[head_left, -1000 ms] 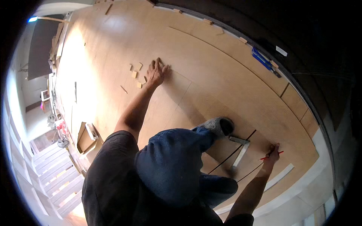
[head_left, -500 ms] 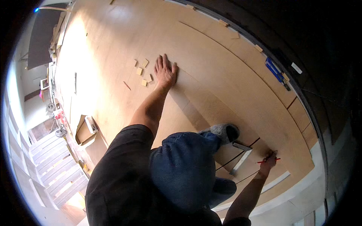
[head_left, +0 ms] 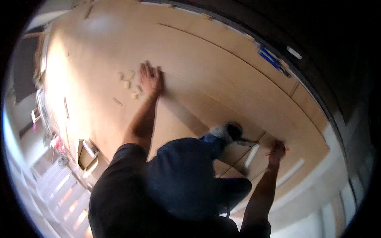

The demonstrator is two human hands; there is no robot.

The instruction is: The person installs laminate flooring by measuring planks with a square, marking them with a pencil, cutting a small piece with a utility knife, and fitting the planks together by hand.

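My left hand (head_left: 152, 79) rests palm down on the light wood plank floor (head_left: 190, 55), fingers stretched out and somewhat blurred. Just left of it lie several small yellowish wood blocks (head_left: 127, 84) and a thin stick (head_left: 117, 101). On the right, my right hand (head_left: 278, 150) is low over the floor, closed on a slim red pencil (head_left: 270, 153) that pokes out on both sides. Between that hand and my knees lies a metal try square (head_left: 251, 157), flat across dark gaps between boards. Blur hides the fine detail of the right fingertips.
Beside the far right wall edge lies a blue tool (head_left: 273, 61), with small wood spacers (head_left: 249, 37) along that edge. An open cardboard box (head_left: 86, 155) sits at the left, near white stair-like slats (head_left: 59, 184). My shoe (head_left: 222, 133) is on the boards.
The view has swung, so the floor and its objects appear shifted left. My left hand stays flat by the blocks. The pencil remains in my right hand, near the square.
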